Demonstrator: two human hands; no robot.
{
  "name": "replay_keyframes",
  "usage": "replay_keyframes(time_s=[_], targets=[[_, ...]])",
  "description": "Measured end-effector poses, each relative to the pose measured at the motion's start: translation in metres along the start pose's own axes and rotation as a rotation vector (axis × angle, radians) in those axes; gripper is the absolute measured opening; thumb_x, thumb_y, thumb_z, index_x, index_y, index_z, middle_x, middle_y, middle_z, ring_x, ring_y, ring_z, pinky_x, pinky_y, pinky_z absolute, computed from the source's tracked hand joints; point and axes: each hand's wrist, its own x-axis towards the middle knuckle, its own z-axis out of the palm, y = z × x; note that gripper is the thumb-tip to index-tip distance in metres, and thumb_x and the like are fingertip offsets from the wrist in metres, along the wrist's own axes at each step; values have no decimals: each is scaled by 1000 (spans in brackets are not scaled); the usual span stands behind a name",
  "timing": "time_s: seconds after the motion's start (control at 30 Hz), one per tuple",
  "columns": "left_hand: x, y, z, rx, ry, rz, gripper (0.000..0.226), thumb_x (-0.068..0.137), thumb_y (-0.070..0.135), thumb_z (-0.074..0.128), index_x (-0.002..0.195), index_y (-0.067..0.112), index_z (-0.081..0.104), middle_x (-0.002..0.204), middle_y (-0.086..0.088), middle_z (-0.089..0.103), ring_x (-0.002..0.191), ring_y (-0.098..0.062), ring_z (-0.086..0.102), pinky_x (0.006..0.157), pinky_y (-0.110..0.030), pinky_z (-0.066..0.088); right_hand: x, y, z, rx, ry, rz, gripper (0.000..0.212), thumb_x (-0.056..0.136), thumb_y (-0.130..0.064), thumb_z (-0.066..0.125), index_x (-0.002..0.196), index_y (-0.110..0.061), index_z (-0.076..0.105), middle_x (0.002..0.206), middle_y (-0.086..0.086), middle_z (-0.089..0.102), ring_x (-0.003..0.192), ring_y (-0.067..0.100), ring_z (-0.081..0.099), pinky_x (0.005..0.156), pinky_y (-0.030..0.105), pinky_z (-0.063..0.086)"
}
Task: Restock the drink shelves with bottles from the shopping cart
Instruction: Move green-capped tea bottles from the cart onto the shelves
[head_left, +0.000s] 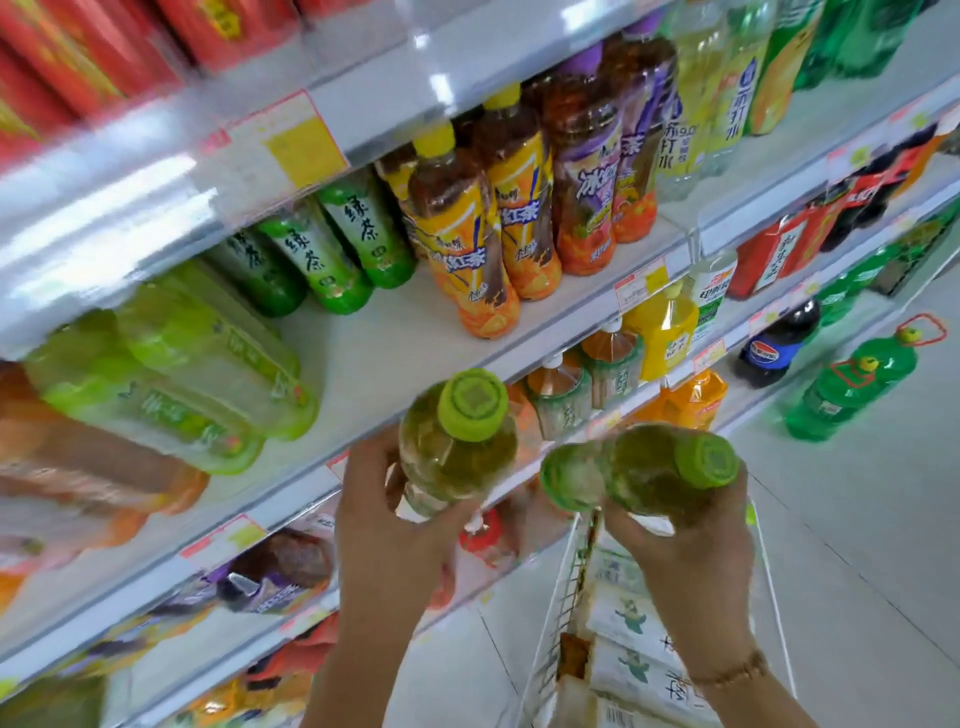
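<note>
Head view: the left hand grips a clear plastic bottle of pale yellow-green drink. The thumb lies up its left side and the other fingers curl under its lower body. Its ribbed lime-green screw cap is tipped toward the camera and stands clear above the fingers. The bottle is in the air just in front of the white shelf board, at about its front edge.

The right hand is wrapped round a second bottle of the same kind, which lies nearly level with its cap to the right. The palm is under it and the fingertips come up beside the cap. A rounded, translucent green end sticks out to the left of the hand; I cannot tell whether it is this bottle's base or another bottle. A beaded bracelet sits on that wrist.

Below the right hand is the white wire shopping cart, holding film-wrapped packs with white and green labels.

On the shelf stand dark green tea bottles, glossy and slim. Beside them are iced-tea bottles with orange-yellow labels and yellow caps. To the left lies a shrink-wrapped pack of light-green bottles, blurred.
</note>
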Motion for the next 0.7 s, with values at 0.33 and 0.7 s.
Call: replay_keyframes(time_s=[0.33, 0.7], targets=[[83, -10, 15, -89, 450, 88, 49, 69, 8, 80, 112, 13, 56, 107, -5, 62, 98, -18, 59, 90, -31, 51, 37, -111, 71, 352, -272, -410, 82, 57, 8, 82, 122, -27, 46, 121, -4, 55, 115, 18, 55, 91, 31, 50], [150, -34, 15, 105, 560, -251, 69, 78, 24, 73, 134, 1, 40, 123, -20, 53, 111, -36, 53, 89, -41, 45, 78, -107, 146, 49, -401, -471, 76, 66, -13, 79, 127, -37, 39, 117, -16, 57, 109, 5, 57, 94, 34, 50]])
